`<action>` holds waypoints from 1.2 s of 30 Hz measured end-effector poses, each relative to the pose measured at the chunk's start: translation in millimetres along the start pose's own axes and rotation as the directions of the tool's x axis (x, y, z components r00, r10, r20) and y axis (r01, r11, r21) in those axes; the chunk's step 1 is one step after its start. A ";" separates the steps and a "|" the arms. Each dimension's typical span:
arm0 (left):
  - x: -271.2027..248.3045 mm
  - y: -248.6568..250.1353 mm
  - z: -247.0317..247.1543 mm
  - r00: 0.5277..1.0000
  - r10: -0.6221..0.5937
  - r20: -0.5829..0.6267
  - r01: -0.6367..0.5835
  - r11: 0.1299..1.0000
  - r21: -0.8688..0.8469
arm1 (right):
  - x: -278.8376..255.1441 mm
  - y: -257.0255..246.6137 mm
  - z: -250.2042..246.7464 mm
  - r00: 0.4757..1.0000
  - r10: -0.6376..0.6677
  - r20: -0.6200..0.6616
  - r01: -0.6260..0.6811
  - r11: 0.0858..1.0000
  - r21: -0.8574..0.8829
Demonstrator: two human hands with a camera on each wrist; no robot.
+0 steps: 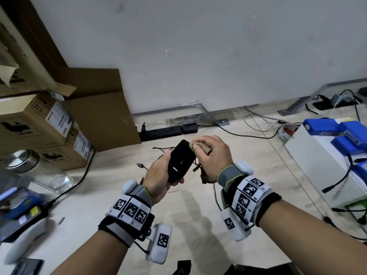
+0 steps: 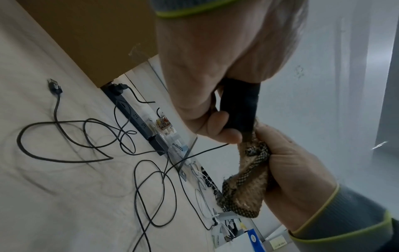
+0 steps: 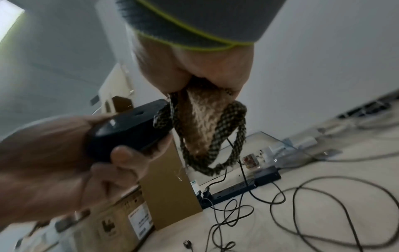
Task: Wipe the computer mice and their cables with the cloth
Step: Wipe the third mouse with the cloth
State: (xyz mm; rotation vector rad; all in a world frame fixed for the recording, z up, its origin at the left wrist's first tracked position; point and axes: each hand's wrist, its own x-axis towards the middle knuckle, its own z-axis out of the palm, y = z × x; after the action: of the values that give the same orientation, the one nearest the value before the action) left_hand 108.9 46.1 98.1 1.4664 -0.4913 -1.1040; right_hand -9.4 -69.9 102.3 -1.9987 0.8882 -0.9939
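A black computer mouse (image 1: 179,160) is held above the table with its underside up, my left hand (image 1: 158,175) wrapped round its near end. Its thin black cable (image 2: 75,136) loops over the table and ends in a USB plug (image 1: 140,165). My right hand (image 1: 210,155) grips a brown woven cloth (image 1: 200,146) and presses it against the mouse's far end. In the left wrist view the cloth (image 2: 246,180) hangs below the mouse (image 2: 239,109). The right wrist view shows the mouse (image 3: 129,129) beside the dangling cloth (image 3: 205,129).
Cardboard boxes (image 1: 49,124) stand at the left, with a glass jar (image 1: 29,167) lying in front of them. A black power strip (image 1: 160,132) lies along the wall. A white box with blue packs (image 1: 337,147) sits at the right. Loose cables (image 3: 323,213) cross the light wooden table (image 1: 198,225).
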 end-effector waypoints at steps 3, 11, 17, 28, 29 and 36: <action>-0.2 1.2 1.6 1.000 0.014 -0.010 -0.014 1.000 -0.005 | 3.0 4.8 -2.4 0.981 0.186 -0.050 -0.180 0.977 0.114; -8.9 3.3 17.9 0.996 0.061 -0.062 -0.061 0.998 0.001 | -11.0 -6.4 10.1 0.968 0.252 0.016 -0.248 0.937 0.247; -11.1 4.5 21.5 0.997 0.022 -0.073 -0.026 0.998 -0.055 | -13.1 -0.7 12.3 0.951 0.309 -0.018 -0.288 0.905 0.314; -13.5 11.4 21.0 0.989 0.141 -0.040 -0.138 0.988 0.075 | -18.6 -28.2 7.1 0.976 0.204 -0.078 -0.171 0.935 0.310; -13.7 11.3 22.4 0.988 0.151 -0.040 -0.148 0.986 0.082 | -18.8 -29.2 7.0 0.970 0.227 -0.088 -0.185 0.921 0.342; -21.4 14.5 25.1 0.999 0.048 -0.005 -0.048 0.994 -0.094 | -13.9 -31.6 7.8 0.828 0.547 0.123 -0.460 0.536 0.708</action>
State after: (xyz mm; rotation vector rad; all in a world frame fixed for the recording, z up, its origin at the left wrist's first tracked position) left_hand 82.0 46.7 122.1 1.3676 -0.4641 -1.0730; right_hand -1.2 -40.4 120.2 -0.9288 0.8801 -0.9115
